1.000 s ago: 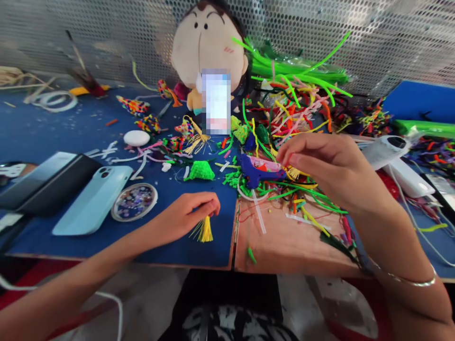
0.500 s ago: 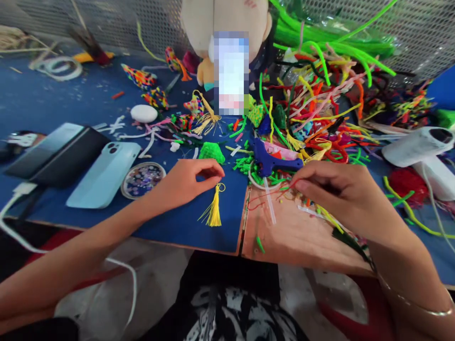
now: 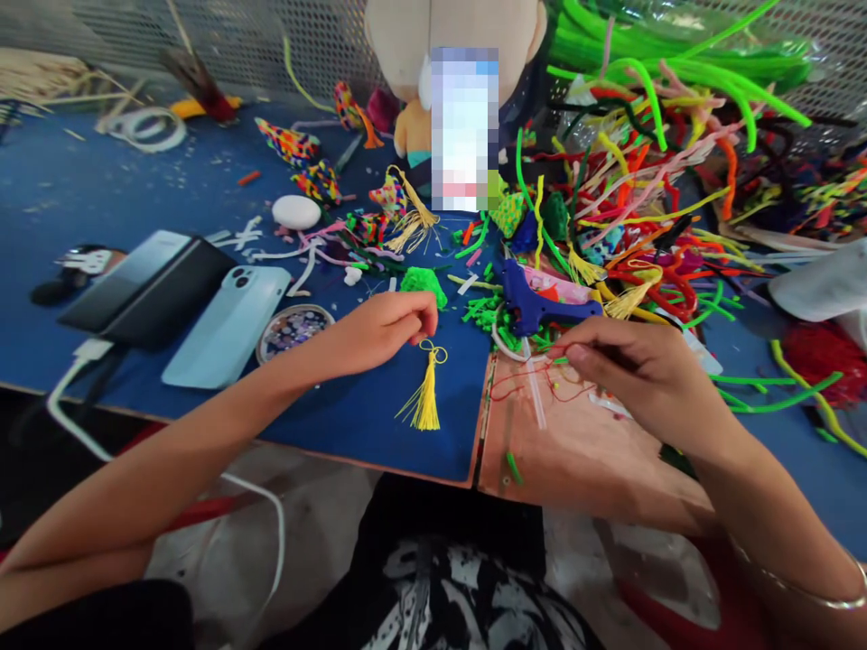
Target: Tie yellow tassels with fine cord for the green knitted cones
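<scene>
My left hand point(image 3: 389, 329) is closed, its thumb and fingers drawn together just above a yellow tassel point(image 3: 426, 397). The tassel lies on the blue board with its loop towards my fingertips; whether anything is pinched there is hidden. Thumb and forefinger of my right hand point(image 3: 629, 366) pinch a thin red thread point(image 3: 515, 384), which trails in loose loops over the bare wood. A blue glue gun point(image 3: 545, 311) rests just beyond my right fingers, its clear glue stick point(image 3: 536, 397) pointing towards me. Behind my left hand sits a bright green fuzzy piece point(image 3: 424, 286).
Left lie a light blue phone point(image 3: 227, 329), a dark folding case point(image 3: 145, 289) with a white cable, and a round tub of beads point(image 3: 294, 329). A blurred screen point(image 3: 464, 126) stands behind. Tangled pipe cleaners point(image 3: 650, 190) heap at the right, near red yarn point(image 3: 826, 361).
The view has turned slightly, so everything sits further right. My left fingers have closed together, and the gap inside them is gone. The red thread now spreads in wider loops below my right hand.
</scene>
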